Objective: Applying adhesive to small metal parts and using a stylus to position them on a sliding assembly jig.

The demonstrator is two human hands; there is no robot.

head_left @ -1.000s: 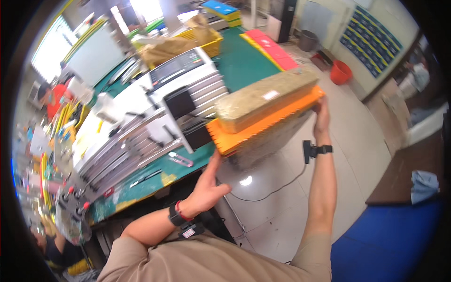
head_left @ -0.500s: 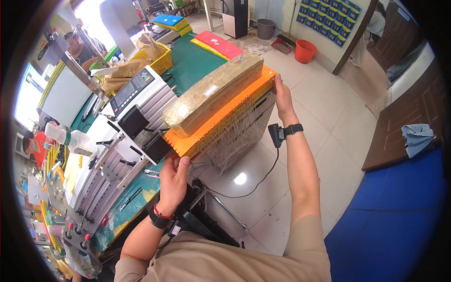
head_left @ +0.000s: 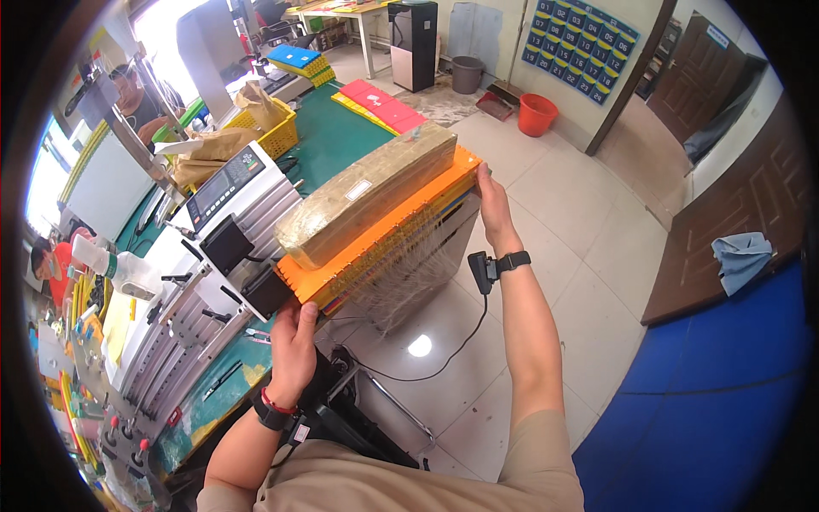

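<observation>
A stack of orange plastic boards (head_left: 465, 171) with comb-like notched edges sits at the corner of the bench. Thin clear strands (head_left: 414, 273) hang from its near side, with darker layers showing beneath. Lying along its top is a long, brass-coloured block (head_left: 367, 198) with a small white label. My left hand (head_left: 293, 352) grips the stack's near left corner, thumb up against the edge. At the opposite, far right end, my right hand (head_left: 496, 207) is pressed to the corner; its fingers are partly hidden behind the boards. Both wrists wear black bands.
Close on the left stands a machine with a control panel (head_left: 229, 188) and metal rails. A yellow basket (head_left: 281, 136) and red boards (head_left: 386, 104) lie on the green bench (head_left: 328, 128). A black cable (head_left: 452, 363) loops from my right wrist. An orange bucket (head_left: 536, 116) stands beyond.
The whole view has shifted, so the stack and both hands appear slightly left and lower. Both hands stay at the stack's ends. The person in the doorway is out of sight.
</observation>
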